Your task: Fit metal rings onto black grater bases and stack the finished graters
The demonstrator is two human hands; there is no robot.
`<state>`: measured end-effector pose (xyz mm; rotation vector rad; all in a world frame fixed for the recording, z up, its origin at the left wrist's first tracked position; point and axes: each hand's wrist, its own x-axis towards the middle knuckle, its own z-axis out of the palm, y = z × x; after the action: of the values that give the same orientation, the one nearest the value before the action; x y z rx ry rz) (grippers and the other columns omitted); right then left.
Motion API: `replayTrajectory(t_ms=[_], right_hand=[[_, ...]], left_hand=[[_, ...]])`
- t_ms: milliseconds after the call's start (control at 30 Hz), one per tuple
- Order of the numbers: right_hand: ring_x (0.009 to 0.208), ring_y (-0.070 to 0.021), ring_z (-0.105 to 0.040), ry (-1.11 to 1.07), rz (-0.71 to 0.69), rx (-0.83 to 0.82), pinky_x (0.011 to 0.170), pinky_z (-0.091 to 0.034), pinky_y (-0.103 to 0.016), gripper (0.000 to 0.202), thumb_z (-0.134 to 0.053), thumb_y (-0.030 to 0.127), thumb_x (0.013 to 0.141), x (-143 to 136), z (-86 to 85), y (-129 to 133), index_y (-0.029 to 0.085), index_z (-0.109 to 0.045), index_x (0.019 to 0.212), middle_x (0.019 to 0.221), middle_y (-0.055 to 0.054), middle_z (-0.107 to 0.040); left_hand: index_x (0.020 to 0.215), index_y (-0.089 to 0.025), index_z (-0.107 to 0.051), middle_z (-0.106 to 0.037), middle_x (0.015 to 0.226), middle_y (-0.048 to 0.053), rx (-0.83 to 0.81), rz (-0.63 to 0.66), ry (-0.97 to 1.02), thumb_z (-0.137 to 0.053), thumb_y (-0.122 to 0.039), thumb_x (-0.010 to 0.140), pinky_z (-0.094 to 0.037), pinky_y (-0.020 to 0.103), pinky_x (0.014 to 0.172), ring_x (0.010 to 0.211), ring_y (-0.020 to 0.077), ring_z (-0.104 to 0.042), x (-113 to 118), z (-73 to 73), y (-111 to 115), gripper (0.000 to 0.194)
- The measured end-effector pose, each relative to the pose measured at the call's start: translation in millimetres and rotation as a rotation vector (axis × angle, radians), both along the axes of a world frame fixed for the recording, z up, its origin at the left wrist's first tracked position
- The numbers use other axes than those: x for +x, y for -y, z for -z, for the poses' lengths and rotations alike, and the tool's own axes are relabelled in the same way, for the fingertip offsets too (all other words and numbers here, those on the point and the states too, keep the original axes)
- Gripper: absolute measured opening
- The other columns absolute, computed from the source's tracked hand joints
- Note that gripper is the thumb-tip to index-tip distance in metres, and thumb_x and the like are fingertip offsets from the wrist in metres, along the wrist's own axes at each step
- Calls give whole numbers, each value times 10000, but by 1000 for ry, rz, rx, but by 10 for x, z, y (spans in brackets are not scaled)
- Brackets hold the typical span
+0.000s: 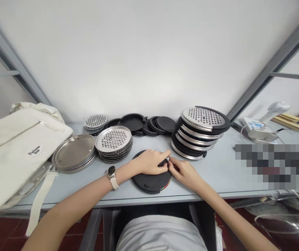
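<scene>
I have both hands working at the centre of the frame, over a round black disc point(145, 179) that lies on the pale table point(217, 174), near its front edge. The left hand point(151, 162) rests back-up across the disc's upper part, its fingers bent towards the rim at upper right; its palm is hidden from me, so I can't tell how firmly it holds anything. The right hand point(183, 170) comes in from the right, thumb and fingertips drawn close together at that same rim, beside a small shiny bit point(167, 159); whether they pinch it or only touch there, I can't tell. A small dark nub shows on the disc's lower part, and a red and yellow strip runs along its lower right edge. I see a watch point(112, 176) on the left wrist.

Just above and right of the hands, I see a tall stack of silver and black discs point(197, 134), the top one perforated. To the left stand a pile of perforated metal discs point(114, 141) and a pile of plain metal discs point(73, 153); beyond, black round parts point(132, 123) lie near the wall.
</scene>
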<state>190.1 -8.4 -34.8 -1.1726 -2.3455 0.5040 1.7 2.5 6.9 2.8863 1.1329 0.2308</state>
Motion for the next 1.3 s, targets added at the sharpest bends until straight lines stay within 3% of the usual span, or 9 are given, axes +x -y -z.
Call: replayTrajectory(t_ms=[1300], right_hand=[[487, -121, -444, 0, 16, -12, 518, -305, -236, 260, -356, 291, 935, 3, 5, 2, 194, -518, 757, 589, 4, -552]], left_hand=[[998, -197, -460, -666, 801, 38, -12, -5, 16, -430, -335, 869, -428, 283, 577, 682, 215, -642, 7, 21, -10, 191]])
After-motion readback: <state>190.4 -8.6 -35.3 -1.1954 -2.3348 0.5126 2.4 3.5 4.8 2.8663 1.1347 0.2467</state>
